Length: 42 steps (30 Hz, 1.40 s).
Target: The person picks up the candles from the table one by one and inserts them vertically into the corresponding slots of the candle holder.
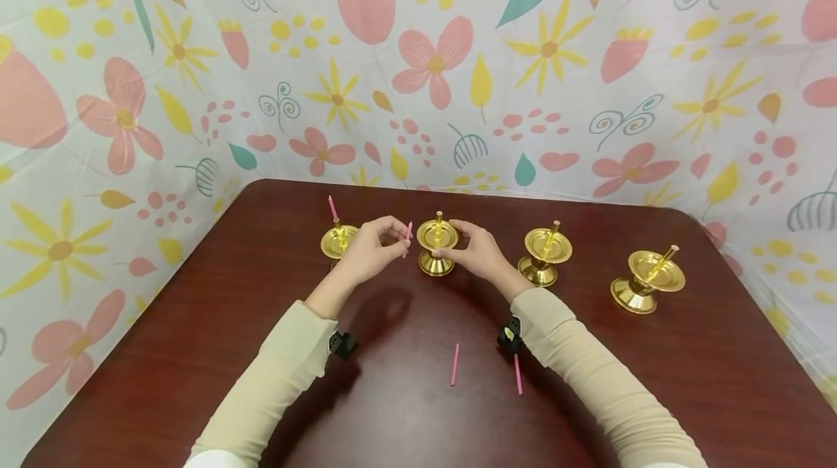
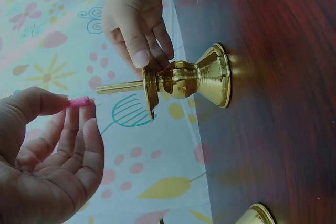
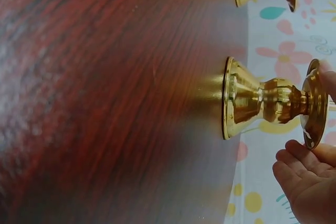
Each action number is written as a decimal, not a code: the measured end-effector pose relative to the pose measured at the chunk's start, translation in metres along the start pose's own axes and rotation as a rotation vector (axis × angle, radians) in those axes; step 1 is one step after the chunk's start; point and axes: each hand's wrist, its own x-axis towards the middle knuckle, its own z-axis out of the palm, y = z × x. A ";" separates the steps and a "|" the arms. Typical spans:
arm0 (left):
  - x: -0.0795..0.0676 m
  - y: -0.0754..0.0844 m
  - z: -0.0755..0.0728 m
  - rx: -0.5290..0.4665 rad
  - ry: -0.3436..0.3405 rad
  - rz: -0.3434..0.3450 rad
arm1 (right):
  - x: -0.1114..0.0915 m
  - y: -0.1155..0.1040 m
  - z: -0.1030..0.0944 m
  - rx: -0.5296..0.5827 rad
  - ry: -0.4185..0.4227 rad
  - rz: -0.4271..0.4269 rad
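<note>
Between the thumb and fingertips of my left hand (image 1: 371, 250), a short pink candle (image 2: 79, 102) is pinched. It points toward the upright brass tube (image 2: 119, 87) of a candle holder (image 1: 437, 264), with a gap between them in the left wrist view. My right hand (image 1: 482, 255) grips that holder by the rim of its dish (image 3: 314, 124), thumb on the near side and fingers at the far side. The holder's flared foot stands on the table. Left of it, partly behind my left hand, another brass holder (image 1: 331, 244) bears a pink candle (image 1: 333, 207) in its tube.
Two more brass holders (image 1: 540, 269) (image 1: 634, 296) stand to the right, their tubes bare. Nearer me lie two loose pink candles (image 1: 455, 365) (image 1: 519, 375) on the dark wooden table (image 1: 405, 417). A flowered cloth (image 1: 431, 126) hangs behind the table's far edge.
</note>
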 end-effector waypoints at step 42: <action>0.063 0.002 0.032 -0.107 0.177 -0.004 | -0.001 -0.009 -0.006 -0.078 -0.035 0.039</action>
